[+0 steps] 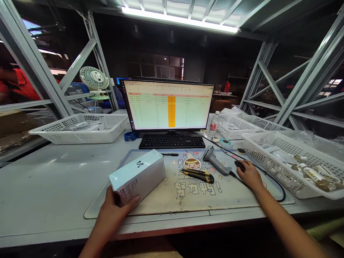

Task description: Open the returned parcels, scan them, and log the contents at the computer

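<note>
A pale blue and white box rests on the desk mat, tilted toward me, and my left hand grips its near left end. My right hand lies over a black computer mouse at the mat's right side. Between the hands lie a yellow and black utility knife and a grey barcode scanner with its cable. The monitor shows a spreadsheet with one orange column. In front of it sits a black keyboard, with a black marker pen just below.
White plastic baskets stand on both sides: one at left with packages, a larger one at right holding tubes. A bottle and tape rolls are by the monitor. A fan stands behind the metal frame; a person is far left.
</note>
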`<state>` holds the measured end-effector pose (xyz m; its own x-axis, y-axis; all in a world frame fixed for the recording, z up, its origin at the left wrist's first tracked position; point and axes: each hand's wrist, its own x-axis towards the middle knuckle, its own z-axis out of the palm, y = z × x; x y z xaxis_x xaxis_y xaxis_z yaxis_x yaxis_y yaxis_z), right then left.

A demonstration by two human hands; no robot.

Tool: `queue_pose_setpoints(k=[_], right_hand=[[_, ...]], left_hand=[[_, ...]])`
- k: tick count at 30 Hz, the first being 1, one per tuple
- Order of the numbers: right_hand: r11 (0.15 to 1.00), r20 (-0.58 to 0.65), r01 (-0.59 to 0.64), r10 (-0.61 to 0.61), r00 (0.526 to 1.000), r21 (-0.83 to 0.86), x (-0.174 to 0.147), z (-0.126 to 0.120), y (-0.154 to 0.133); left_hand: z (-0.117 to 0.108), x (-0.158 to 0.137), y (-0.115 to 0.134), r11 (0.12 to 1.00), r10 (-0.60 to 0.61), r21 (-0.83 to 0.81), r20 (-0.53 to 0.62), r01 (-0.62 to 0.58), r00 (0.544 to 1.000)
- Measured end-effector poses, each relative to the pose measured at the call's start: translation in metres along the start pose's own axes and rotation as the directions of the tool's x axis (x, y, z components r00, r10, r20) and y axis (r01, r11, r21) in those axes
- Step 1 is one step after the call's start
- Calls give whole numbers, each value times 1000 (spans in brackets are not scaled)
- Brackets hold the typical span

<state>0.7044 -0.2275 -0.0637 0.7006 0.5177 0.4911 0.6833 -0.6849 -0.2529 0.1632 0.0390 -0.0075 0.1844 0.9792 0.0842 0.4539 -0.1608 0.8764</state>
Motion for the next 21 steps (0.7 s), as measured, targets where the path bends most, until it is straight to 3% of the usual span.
queue_pose_setpoints(k=[10,21], right_hand=[[983,-19,148,-146,989,105,1,11,21],[971,-5,187,-188,982,146,11,28,42]], left_hand=[[-4,5,-9,998,22,-67,80,-16,997],[-1,3,-11,995,46,-97,80,-38,996]])
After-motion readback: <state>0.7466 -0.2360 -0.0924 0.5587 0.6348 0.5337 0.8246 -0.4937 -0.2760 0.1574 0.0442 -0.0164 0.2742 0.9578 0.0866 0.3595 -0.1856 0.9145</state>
